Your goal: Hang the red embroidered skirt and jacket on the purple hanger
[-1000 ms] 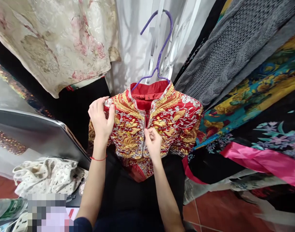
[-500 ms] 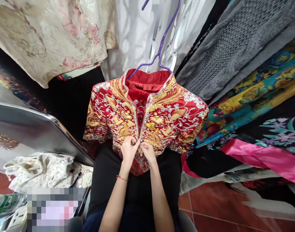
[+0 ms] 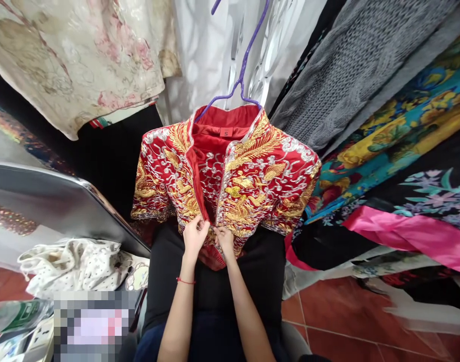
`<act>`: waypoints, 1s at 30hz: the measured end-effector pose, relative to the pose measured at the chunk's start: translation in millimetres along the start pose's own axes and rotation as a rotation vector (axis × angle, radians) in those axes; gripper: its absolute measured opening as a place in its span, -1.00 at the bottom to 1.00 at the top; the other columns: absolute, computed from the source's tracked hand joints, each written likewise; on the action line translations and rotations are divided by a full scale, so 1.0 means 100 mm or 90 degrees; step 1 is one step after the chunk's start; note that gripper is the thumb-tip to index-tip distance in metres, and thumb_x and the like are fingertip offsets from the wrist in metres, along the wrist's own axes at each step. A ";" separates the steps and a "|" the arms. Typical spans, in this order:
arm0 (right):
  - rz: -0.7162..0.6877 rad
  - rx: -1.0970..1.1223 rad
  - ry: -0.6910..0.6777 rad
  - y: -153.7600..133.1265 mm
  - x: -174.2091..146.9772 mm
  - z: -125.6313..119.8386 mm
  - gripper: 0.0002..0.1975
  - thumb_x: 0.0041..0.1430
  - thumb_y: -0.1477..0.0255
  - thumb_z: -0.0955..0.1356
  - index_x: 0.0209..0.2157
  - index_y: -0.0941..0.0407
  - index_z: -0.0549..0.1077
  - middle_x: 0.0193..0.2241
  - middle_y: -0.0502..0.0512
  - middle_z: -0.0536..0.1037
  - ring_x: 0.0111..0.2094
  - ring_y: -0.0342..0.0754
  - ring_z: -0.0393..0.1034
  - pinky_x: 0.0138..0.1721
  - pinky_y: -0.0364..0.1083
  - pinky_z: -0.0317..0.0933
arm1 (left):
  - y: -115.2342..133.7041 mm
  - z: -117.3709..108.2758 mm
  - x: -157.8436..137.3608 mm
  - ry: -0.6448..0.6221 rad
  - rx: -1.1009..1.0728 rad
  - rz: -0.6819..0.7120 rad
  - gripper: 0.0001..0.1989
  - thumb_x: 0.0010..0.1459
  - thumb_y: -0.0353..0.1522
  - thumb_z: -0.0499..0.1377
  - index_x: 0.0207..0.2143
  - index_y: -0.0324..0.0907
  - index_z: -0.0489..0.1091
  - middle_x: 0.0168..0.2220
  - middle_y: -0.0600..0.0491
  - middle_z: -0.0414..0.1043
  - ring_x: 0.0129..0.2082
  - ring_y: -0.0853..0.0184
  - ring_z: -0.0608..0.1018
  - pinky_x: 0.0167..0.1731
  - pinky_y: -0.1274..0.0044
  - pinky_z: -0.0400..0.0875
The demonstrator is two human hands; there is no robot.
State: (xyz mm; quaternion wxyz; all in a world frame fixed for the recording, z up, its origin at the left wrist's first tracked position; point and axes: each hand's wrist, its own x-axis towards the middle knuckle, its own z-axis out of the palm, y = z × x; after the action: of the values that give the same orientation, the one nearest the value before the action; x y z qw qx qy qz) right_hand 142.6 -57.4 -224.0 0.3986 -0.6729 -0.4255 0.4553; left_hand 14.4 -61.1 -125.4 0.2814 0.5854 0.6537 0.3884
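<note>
Left grip (image 3: 194,237) on jacket (image 3: 248,193), collar (image 3: 230,117) away

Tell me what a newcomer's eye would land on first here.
Probably the red jacket, embroidered in gold and silver, mid-picture on a purple hanger. The left hand and right hand pinch it low at the front. Next, perhaps, the bright pink band at the picture's right.

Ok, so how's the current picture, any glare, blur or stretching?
Head view: gold thread glints on the fairly crisp red jacket; head view: the grey knit looks stretched toward the corner; head view: soft shadows mottle the white cloth, and a pixelated block hides part of the lower left.
</note>
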 end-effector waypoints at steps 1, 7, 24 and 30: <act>0.002 -0.015 0.009 0.00 -0.01 0.01 -0.62 0.16 0.08 0.33 -0.56 0.05 0.31 -0.79 -0.14 0.35 -0.77 -0.16 0.25 -0.64 -0.20 0.11 | 0.00 -0.01 0.00 0.005 0.009 -0.008 -0.75 0.09 -0.24 0.10 -0.55 -0.12 0.15 -0.59 0.19 0.25 -0.55 0.43 0.32 -0.42 0.57 0.17; -0.002 -0.104 0.052 -0.16 -0.07 -0.01 -0.70 0.18 0.25 0.37 -0.57 0.04 0.34 -0.76 -0.11 0.36 -0.68 -0.12 0.33 -0.58 -0.19 0.11 | 0.02 -0.11 -0.02 0.041 -0.025 -0.057 -0.67 0.02 -0.18 0.09 -0.64 -0.12 0.06 -0.67 0.18 0.06 -0.61 0.44 0.17 -0.51 0.55 0.09; -0.673 -0.339 0.528 -2.77 -0.47 -1.37 -0.61 0.28 0.16 0.29 0.00 0.12 0.43 -0.04 0.35 0.43 0.07 0.24 0.26 0.11 0.26 0.06 | 0.79 -0.77 0.15 0.095 -0.206 0.066 -0.42 0.28 0.00 0.05 0.16 -0.21 0.31 0.04 -0.22 0.52 -0.09 0.14 0.63 -0.14 0.35 0.55; -0.661 -0.454 0.510 -2.75 -0.18 -1.37 -0.38 0.28 0.07 0.25 0.23 0.14 0.25 0.08 0.39 0.29 0.16 0.24 0.17 0.18 0.28 -0.05 | 1.11 -0.67 0.66 0.244 -0.011 0.172 -0.37 0.20 -0.09 0.16 0.10 -0.44 0.27 0.19 -0.50 0.29 0.33 -0.09 0.26 0.35 0.17 0.04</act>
State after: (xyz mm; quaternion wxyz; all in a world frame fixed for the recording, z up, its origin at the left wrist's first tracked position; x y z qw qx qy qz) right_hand 211.7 -6.6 71.4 0.4446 -0.5883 -0.6325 -0.2369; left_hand 9.8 -6.7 8.9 0.1025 0.5803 0.6078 0.5322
